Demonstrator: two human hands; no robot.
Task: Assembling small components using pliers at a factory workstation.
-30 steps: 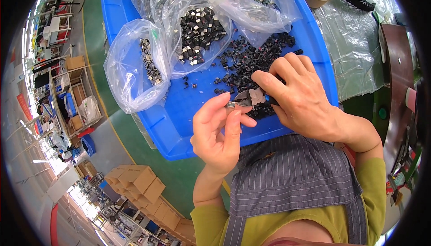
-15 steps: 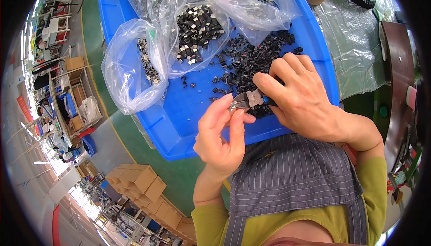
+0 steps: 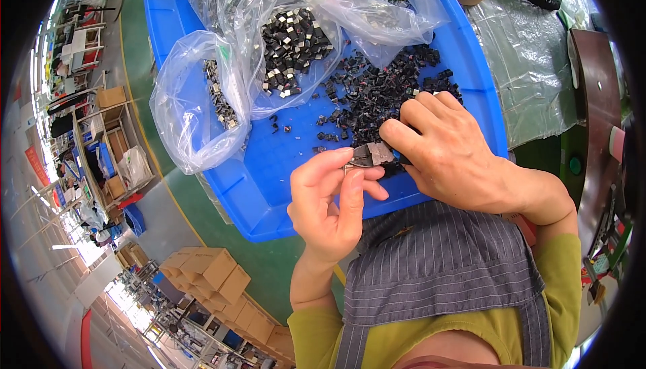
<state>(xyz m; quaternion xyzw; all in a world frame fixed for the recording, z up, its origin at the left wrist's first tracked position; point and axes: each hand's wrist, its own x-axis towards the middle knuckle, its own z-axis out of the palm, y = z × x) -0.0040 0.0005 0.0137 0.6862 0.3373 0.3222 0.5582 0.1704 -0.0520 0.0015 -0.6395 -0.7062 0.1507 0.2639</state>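
My right hand (image 3: 447, 150) is closed round a small hand tool (image 3: 374, 155) with a dark metal tip and a worn brownish wrap. Its handle is hidden in my fist, and I cannot tell its exact kind. The tip points left, into the fingers of my left hand (image 3: 331, 200). Between the left thumb and forefinger a small silvery piece (image 3: 348, 166) partly shows, against the tool's tip. Both hands are over the near side of a blue tray (image 3: 259, 204), close to a heap of small black parts (image 3: 373, 96).
Clear plastic bags (image 3: 195, 147) in the tray hold many small black and silvery blocks (image 3: 293, 49). Plastic sheeting (image 3: 521, 66) covers a surface to the right, beside a brown curved panel (image 3: 595, 93). Cardboard boxes (image 3: 208, 268) and shelving (image 3: 108, 147) stand at the left.
The tool's tip has turned slightly between my hands, and its blue-black handle part no longer shows. My right hand has tipped a little; my left fingers have shifted slightly.
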